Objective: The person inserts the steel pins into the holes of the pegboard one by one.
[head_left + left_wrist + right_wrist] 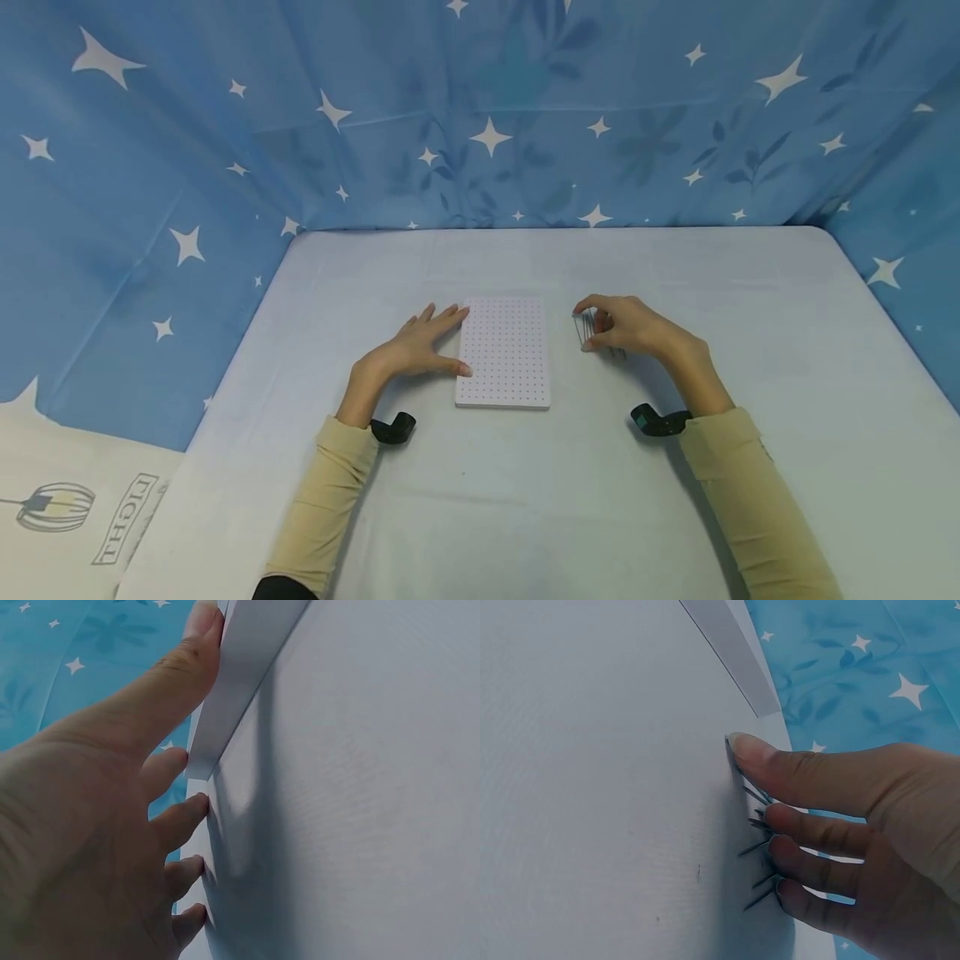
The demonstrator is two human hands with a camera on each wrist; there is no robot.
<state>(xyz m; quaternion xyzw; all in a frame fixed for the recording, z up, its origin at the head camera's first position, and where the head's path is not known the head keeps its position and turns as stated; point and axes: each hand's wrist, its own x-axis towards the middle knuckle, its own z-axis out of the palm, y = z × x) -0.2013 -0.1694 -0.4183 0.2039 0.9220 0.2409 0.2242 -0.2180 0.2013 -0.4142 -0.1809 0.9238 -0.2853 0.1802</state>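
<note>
A white pegboard [504, 354] with rows of small holes lies flat on the table. Spread along its left edge, my left hand [412, 343] rests its thumb and forefinger on the board; in the left wrist view the thumb [180, 671] presses the board's side [232, 690]. To the right of the board, my right hand [630, 323] pinches a thin dark metal rod [578, 332] lengthwise between thumb and forefinger. Several similar thin rods [761, 881] lie under its other fingers, partly hidden by them.
A white cloth covers the table [487, 500]. Blue star-printed curtain [450, 100] hangs behind and at both sides. Black wrist cameras [393, 428] sit close above the table, one on each wrist. Printed cream fabric [75, 500] lies beyond the table's left edge.
</note>
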